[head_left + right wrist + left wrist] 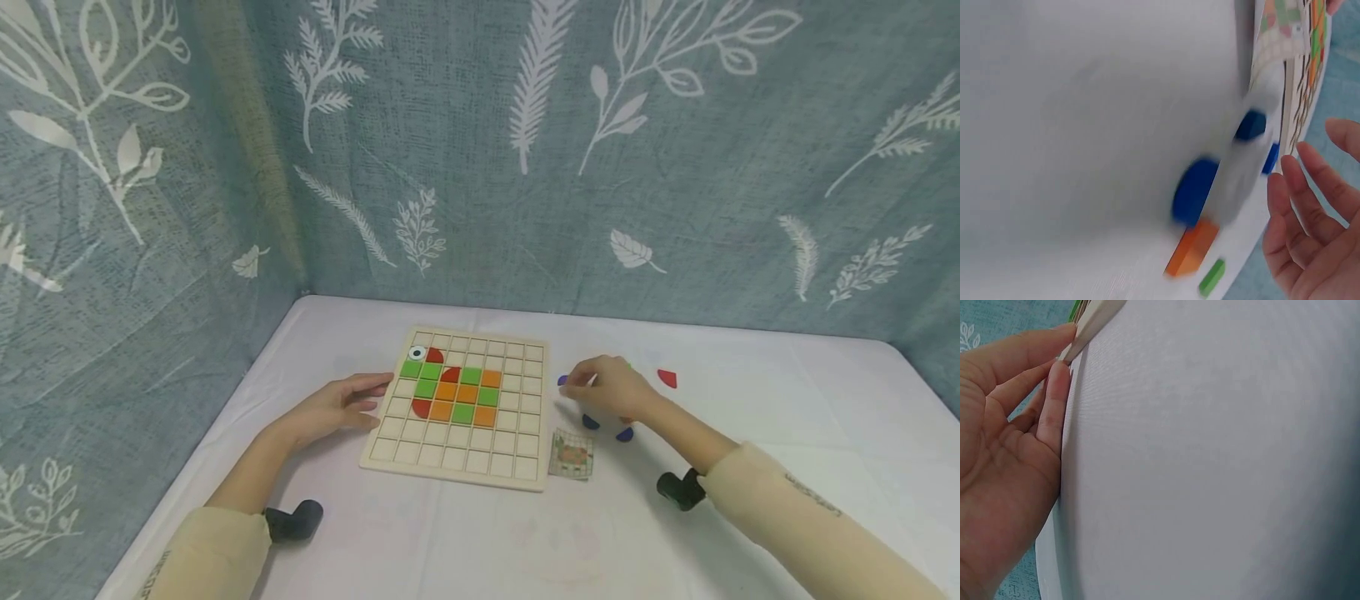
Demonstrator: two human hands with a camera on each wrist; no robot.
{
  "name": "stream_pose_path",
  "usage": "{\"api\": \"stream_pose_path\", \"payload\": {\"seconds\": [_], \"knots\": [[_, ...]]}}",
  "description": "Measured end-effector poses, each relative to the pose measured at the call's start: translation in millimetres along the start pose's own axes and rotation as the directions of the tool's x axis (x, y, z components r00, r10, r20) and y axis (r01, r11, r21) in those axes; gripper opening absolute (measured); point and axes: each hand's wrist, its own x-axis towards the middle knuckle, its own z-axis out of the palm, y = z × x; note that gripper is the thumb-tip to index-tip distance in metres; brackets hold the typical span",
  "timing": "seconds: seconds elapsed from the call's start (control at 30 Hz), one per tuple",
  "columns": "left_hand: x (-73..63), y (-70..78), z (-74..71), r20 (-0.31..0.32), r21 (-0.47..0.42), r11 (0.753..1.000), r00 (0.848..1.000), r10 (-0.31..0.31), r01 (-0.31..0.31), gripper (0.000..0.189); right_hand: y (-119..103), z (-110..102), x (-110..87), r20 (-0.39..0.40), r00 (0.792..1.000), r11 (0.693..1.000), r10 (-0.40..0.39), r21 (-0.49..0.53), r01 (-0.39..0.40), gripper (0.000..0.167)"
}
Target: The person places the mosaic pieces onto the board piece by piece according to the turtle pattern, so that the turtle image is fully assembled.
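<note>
A pale wooden grid board carries green, orange and red tiles in an animal-like figure, with a round eye tile at its upper left. My left hand rests at the board's left edge; in the left wrist view its thumb and fingertips touch the edge. To the right of the board, my right hand hovers over loose pieces, with its fingertips beside a blue piece. No piece shows between its loosely bent fingers in the right wrist view. Below it lie more blue pieces and an orange tile.
A small picture card lies against the board's right edge, near its lower corner. A red quarter-round piece is farther right, beyond the right hand. White cloth covers the table, and a blue-green leaf-patterned curtain hangs behind.
</note>
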Motion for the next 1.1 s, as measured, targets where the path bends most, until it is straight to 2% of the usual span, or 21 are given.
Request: {"api": "stream_pose_path", "payload": {"seconds": [0.3,0.53,0.77,1.1], "knots": [[-0.3,-0.3,0.5,0.0,-0.01,1.0,1.0,-0.002,0.002,0.069,35,-21,-15.1,-0.093,0.993,0.993,0.074,-0.08,-0.081,0.024],[0.5,-0.7,-0.1,0.0,-0.008,1.0,1.0,-0.004,0.004,0.069,63,-35,-34.8,-0.197,0.975,0.969,0.106,-0.201,-0.146,0.021],[0.7,-1.7,-0.9,0.002,-0.016,1.0,1.0,-0.012,0.012,0.07,81,-42,-40.8,-0.207,0.967,0.958,0.145,-0.213,-0.189,0.021],[1.1,-2.4,-1.1,0.006,-0.017,1.0,1.0,0.012,-0.012,0.069,86,-45,-40.3,-0.205,0.965,0.95,0.162,-0.233,-0.209,0.022]]}}
